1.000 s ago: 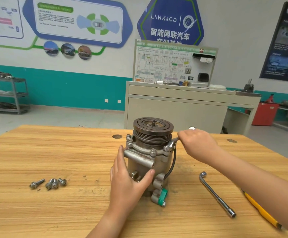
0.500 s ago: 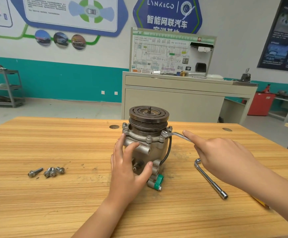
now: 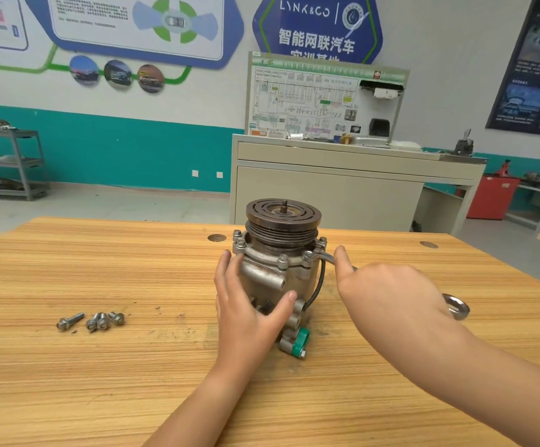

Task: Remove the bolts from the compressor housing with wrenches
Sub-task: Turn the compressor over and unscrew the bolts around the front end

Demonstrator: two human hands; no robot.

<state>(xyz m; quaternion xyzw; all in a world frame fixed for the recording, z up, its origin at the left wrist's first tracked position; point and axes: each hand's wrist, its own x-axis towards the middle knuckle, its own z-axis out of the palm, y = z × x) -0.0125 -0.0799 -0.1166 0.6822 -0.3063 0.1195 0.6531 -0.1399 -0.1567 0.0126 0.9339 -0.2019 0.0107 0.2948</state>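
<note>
Compressor housing (image 3: pixel 273 279) stood upright near the middle of the wooden table (image 3: pixel 101 382), pulley (image 3: pixel 283 217) on top. Left hand (image 3: pixel 246 311) wrapped its front face, fingers spread and pressed on the casting, thumb toward the green connector (image 3: pixel 301 341). Wrench (image 3: pixel 318 257) sat with its end on the right front flange bolt (image 3: pixel 307 254); right hand (image 3: pixel 388 295) closed over the handle, index finger laid along the shank, ring end (image 3: pixel 457 306) sticking out past the hand.

Progress, as I judged it: four loose bolts (image 3: pixel 93 321) lay in a row left of the housing, well apart from it. Flange still carried several: one at front centre (image 3: pixel 282 260), two at the left rear (image 3: pixel 238 238), one at the right rear (image 3: pixel 322 241), plus the one under the wrench. So under half done.

Black cable (image 3: pixel 318 285) ran down the right side just below the wrench; might foul the swing. Cabinet (image 3: pixel 343 188) and shelving (image 3: pixel 7 162) behind, well clear.
</note>
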